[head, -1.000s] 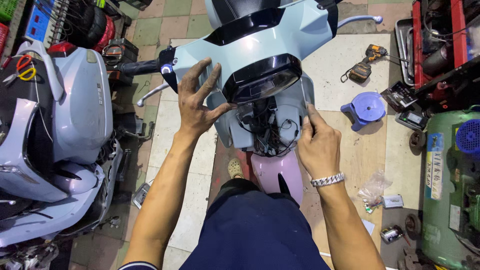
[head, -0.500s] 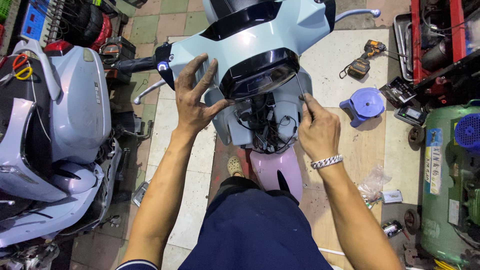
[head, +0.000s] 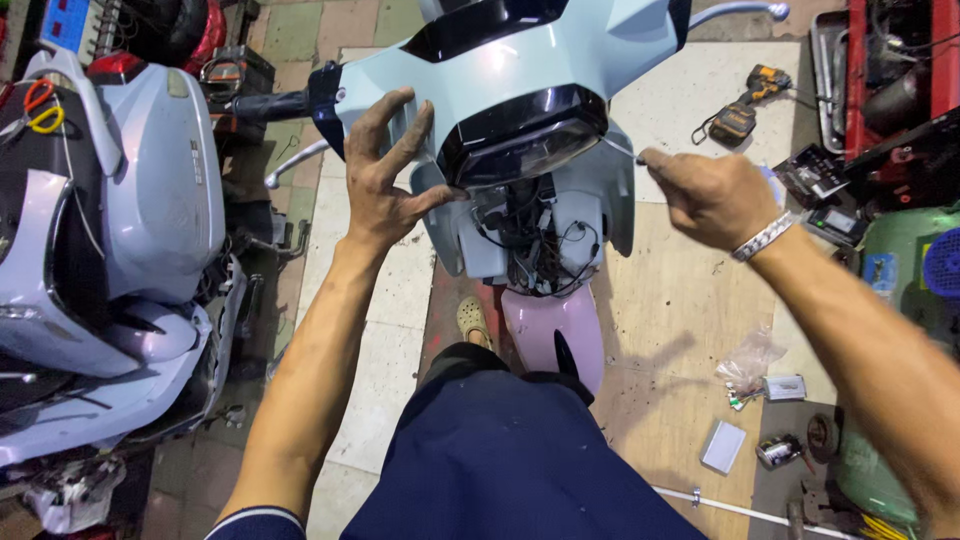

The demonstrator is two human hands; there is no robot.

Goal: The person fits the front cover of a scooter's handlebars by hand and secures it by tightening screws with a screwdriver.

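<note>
Now we press our left hand (head: 385, 175), fingers spread, on the pale blue scooter panel (head: 400, 85); right hand (head: 705, 195) is closed beside it, nothing visible inside. Wiring (head: 535, 235) still hangs exposed, so work remains.

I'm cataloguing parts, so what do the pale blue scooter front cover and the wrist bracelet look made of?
Pale blue front cover: likely painted or moulded plastic, smooth and glossy, with soft reflections. Bracelet on the right wrist: looks like silvery metal links, shiny; the exact metal cannot be told.
</note>
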